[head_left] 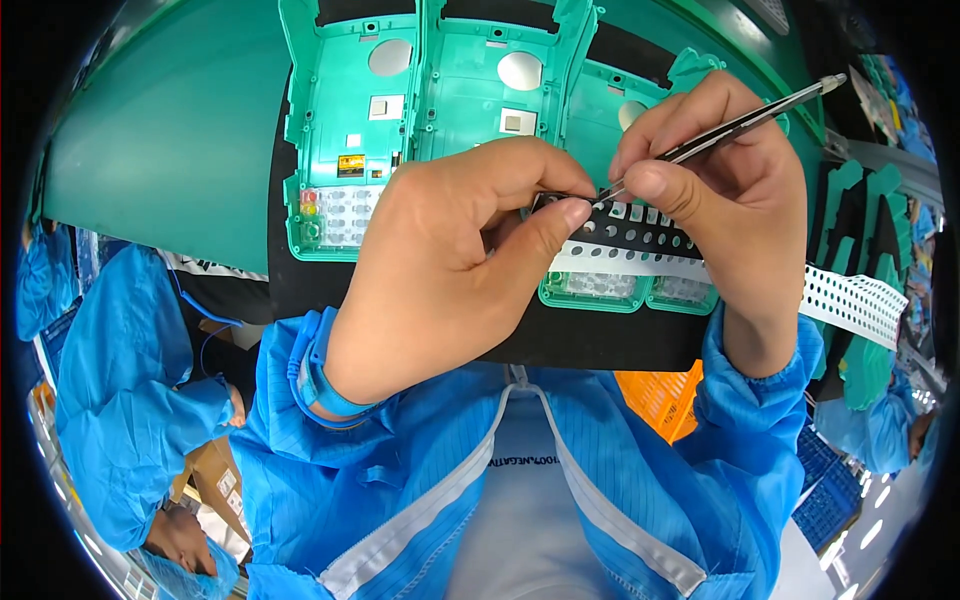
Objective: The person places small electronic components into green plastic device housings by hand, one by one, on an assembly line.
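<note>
Our left hand [440, 265] is curled, thumb and forefinger pinching the left end of a black strip [640, 232] punched with holes and small pale squares. Our right hand [725, 190] is closed round thin tweezers [740, 125], held like a pen, with the tips down at the strip's left end, just beside our left thumb; whether the tips grip anything we cannot tell. A white perforated tape [850, 300] runs under the strip and trails off to the right. Beneath both hands lies a black mat [600, 345], and on it, farther out, a row of green plastic housings [350, 150] with round openings and grey keypads at their near ends. A green table [160, 150] spreads to the far left. Near us are our blue sleeves, and a person in blue [120, 400] shows at the left.
</note>
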Available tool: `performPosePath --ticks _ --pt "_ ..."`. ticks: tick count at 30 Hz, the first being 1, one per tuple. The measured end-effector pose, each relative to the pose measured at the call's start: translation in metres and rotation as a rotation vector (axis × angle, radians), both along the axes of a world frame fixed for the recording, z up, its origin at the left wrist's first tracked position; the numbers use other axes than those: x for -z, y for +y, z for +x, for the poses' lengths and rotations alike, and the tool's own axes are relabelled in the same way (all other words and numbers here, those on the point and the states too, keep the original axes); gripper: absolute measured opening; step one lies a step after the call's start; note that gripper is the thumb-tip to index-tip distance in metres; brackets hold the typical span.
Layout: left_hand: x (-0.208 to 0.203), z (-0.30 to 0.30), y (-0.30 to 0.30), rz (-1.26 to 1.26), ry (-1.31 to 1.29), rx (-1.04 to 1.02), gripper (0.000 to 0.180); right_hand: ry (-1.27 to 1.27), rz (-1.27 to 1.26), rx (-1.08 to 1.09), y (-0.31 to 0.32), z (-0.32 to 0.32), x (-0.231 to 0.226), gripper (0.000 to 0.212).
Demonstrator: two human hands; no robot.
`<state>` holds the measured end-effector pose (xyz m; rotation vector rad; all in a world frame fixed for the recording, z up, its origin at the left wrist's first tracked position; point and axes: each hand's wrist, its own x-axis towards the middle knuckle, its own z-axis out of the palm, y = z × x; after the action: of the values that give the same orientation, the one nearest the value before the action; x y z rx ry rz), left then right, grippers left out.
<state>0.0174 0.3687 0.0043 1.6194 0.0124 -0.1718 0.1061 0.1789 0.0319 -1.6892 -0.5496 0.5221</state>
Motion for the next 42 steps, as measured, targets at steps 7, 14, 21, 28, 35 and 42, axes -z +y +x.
performPosePath --ticks 7,14,21,28,35,42 --pt "-0.002 -0.001 -0.002 0.027 -0.01 -0.001 0.009 -0.077 0.002 -0.001 -0.003 -0.005 0.001 0.025" --pt "-0.003 -0.003 -0.007 0.034 0.018 -0.002 0.006 -1.131 0.064 -0.234 -0.014 -0.033 0.013 0.04" --pt "-0.011 -0.011 -0.031 0.308 -0.232 -0.09 0.004 -0.852 0.02 0.144 -0.053 0.007 -0.006 0.014" --pt "-0.017 0.0 -0.024 0.383 -0.149 -0.08 0.004 -0.359 -0.269 0.475 -0.052 0.049 0.003 0.018" --pt "-0.006 0.004 -0.02 0.325 -0.127 -0.104 0.006 -0.451 -0.477 0.457 -0.042 0.054 0.003 0.017" --pt "-0.004 0.001 -0.02 0.347 -0.141 -0.09 0.005 -0.508 -0.492 0.503 -0.039 0.047 0.006 0.018"
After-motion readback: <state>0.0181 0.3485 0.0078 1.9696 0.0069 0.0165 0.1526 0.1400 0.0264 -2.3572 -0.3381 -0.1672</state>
